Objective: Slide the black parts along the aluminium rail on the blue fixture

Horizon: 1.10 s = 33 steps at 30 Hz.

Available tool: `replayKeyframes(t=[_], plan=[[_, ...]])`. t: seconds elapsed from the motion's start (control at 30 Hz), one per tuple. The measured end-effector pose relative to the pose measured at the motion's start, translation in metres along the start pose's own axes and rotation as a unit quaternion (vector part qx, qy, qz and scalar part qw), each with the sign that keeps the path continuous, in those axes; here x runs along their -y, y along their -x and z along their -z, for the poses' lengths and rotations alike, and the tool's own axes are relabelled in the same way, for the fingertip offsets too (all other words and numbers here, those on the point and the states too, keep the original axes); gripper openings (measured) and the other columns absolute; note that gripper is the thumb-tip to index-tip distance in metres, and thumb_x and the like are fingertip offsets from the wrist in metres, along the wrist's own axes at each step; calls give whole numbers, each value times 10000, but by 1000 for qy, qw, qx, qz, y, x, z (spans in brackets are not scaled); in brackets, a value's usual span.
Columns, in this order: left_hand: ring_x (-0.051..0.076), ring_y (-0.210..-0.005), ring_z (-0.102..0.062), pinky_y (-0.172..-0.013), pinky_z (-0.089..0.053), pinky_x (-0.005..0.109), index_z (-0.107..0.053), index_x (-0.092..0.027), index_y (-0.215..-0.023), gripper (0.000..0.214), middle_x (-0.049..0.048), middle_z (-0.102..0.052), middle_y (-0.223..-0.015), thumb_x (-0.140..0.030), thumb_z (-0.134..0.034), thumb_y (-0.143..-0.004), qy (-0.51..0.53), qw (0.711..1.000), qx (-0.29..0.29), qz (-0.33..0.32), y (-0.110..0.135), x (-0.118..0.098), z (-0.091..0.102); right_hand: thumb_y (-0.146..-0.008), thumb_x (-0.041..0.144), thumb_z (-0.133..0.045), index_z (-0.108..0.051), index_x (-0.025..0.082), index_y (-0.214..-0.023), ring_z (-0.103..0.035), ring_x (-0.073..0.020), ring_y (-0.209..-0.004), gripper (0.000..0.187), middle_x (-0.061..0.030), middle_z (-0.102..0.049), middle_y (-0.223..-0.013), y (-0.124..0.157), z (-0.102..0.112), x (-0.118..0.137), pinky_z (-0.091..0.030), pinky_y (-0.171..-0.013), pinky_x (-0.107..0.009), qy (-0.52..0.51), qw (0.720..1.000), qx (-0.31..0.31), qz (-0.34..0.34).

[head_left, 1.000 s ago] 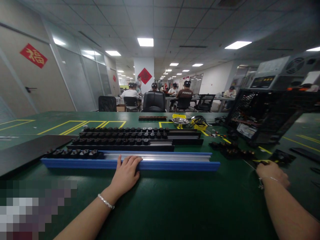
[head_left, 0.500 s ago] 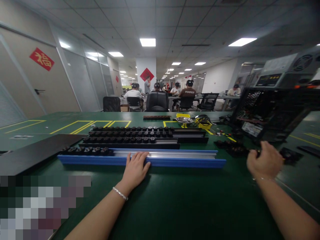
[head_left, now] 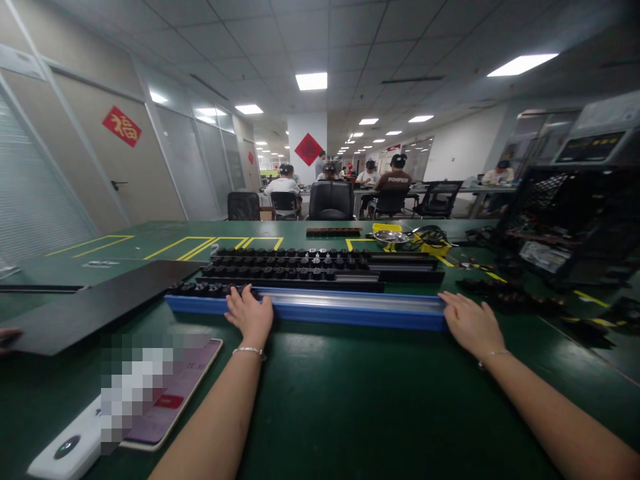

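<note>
A long blue channel rail (head_left: 350, 313) with a silvery inside lies across the green table in front of me. Small black modules (head_left: 200, 288) fill its left end. My left hand (head_left: 251, 315) rests over the rail beside these modules, fingers spread and touching it; whether a module is under the fingertips is hidden. At the rail's right end is my right hand (head_left: 470, 325), its fingers laid over the edge and covering that end, the thumb out of sight. Behind the blue rail lie several black rails (head_left: 407, 275) carrying rows of similar black modules.
A dark flat panel (head_left: 100, 303) lies to the left, with another person's hand (head_left: 9, 339) at its edge. Near me is a phone (head_left: 175, 400) with a white device (head_left: 70, 447). A metal bowl (head_left: 391, 237), loose black parts (head_left: 515, 297) and an open computer case (head_left: 555, 233) stand right.
My right hand has come left from the loose black parts onto the rail's right end. My left hand has slid left along the rail towards the modules. The view has turned left.
</note>
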<state>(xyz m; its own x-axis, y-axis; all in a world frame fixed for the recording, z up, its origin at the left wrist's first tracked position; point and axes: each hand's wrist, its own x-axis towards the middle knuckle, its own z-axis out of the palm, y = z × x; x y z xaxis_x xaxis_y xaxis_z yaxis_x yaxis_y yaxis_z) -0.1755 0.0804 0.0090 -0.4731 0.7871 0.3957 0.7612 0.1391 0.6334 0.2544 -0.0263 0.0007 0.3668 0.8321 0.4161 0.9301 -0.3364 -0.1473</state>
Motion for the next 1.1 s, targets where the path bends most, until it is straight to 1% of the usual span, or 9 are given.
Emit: replayKeyframes(t=[0.13, 0.27, 0.33, 0.4, 0.53, 0.6, 0.77, 0.93, 1.1], plan=[[350, -1380, -153, -1052, -210, 592, -436, -145, -1292, 516, 214, -228, -1478, -341, -413, -815, -13, 1000, 5, -4, 3, -2, -1, -841, 265, -274, -574, 194, -1217, -431, -247, -1237, 486, -58, -517, -1327, -1, -1, 5, -196, -1058, -564, -14, 1000, 7, -24], [362, -1388, -102, -1059, -191, 590, -403, -152, -1330, 553, 206, -158, -1501, -358, -412, -817, -17, 1000, 16, -9, 4, -2, -5, -817, 235, -298, -611, 195, -1160, -461, -256, -1197, 466, -72, -560, -1274, -1, 0, 18, -150, -1061, -588, -17, 999, -24, -41], [366, -1387, -102, -1061, -185, 591, -400, -159, -1337, 560, 203, -151, -1504, -358, -415, -815, -20, 1000, 21, -8, 4, -1, -6, -803, 236, -316, -627, 178, -1131, -483, -267, -1166, 456, -95, -592, -1223, -2, 1, 24, -194, -1051, -568, -10, 998, -37, -55], [361, -1385, -121, -1058, -194, 593, -414, -162, -1329, 557, 200, -176, -1498, -363, -424, -810, -25, 1000, 16, -5, 4, -1, -7, -794, 244, -326, -639, 153, -1107, -504, -280, -1131, 452, -120, -615, -1174, -2, 2, 28, -249, -1028, -546, 0, 997, -46, -70], [353, -1377, -156, -1065, -201, 574, -455, -156, -1304, 551, 193, -221, -1482, -374, -436, -798, -32, 999, 8, -2, 3, 0, -8, -793, 255, -323, -643, 143, -1091, -520, -278, -1094, 452, -123, -625, -1146, -2, 3, 29, -314, -987, -494, 8, 997, -53, -51], [347, -1375, -166, -1068, -204, 566, -478, -162, -1285, 539, 181, -232, -1479, -376, -445, -792, -33, 999, 2, 1, 2, 1, -9, -790, 251, -329, -643, 152, -1088, -520, -271, -1086, 444, -114, -627, -1140, -1, 3, 28, -320, -979, -481, 4, 997, -60, -41], [343, -1370, -178, -1063, -211, 570, -501, -177, -1262, 530, 170, -254, -1469, -381, -469, -774, -25, 1000, -8, 6, 1, 1, -11, -786, 228, -336, -648, 163, -1072, -520, -257, -1075, 429, -104, -635, -1115, 1, 4, 29, -307, -983, -466, -1, 996, -75, -51], [350, -1365, -183, -1069, -197, 564, -536, -163, -1229, 515, 177, -284, -1448, -380, -470, -767, -14, 1000, -12, 10, 1, -1, -9, -799, 234, -326, -649, 151, -1066, -528, -254, -1071, 428, -103, -642, -1115, 2, 6, 31, -333, -958, -443, 0, 996, -74, -46], [362, -1362, -186, -1053, -207, 586, -574, -176, -1188, 478, 175, -294, -1444, -380, -463, -770, -23, 1000, -13, 8, 1, -1, -10, -793, 235, -329, -656, 148, -1057, -541, -244, -1052, 429, -105, -645, -1105, 1, 5, 30, -347, -936, -414, 6, 996, -74, -49]])
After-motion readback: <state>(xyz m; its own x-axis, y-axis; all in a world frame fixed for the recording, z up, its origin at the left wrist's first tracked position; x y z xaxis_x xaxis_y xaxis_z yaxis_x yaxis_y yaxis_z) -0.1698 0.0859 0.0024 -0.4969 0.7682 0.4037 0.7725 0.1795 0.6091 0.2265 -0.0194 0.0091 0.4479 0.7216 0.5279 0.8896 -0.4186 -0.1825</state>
